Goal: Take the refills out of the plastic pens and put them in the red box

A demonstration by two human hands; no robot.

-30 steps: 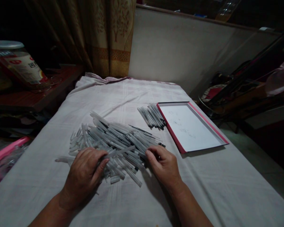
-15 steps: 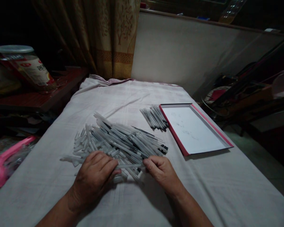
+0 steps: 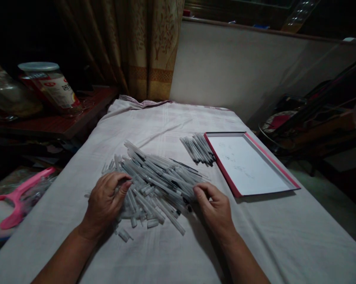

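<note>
A loose heap of clear plastic pens, some with dark refills, lies on the white cloth. Short clear caps are mixed into its near left side. My left hand is at the heap's left edge, thumb and forefinger pinched together; what is between them, if anything, is too small to make out. Over the black-tipped pen ends on the right is my right hand. Its thumb and forefinger are curled together against the heap, and whatever they grip is hidden. A neat row of black-ended pens lies behind it.
Beside the row lies a shallow white box lid with red sides. A dark red side table at left carries a lidded jar. Below it is a pink plastic handle. A patterned curtain and pale wall stand behind.
My hands have moved apart and no longer hold a clear pen between them. The left went left and up, the right slightly right and up. The view has shifted a little.
</note>
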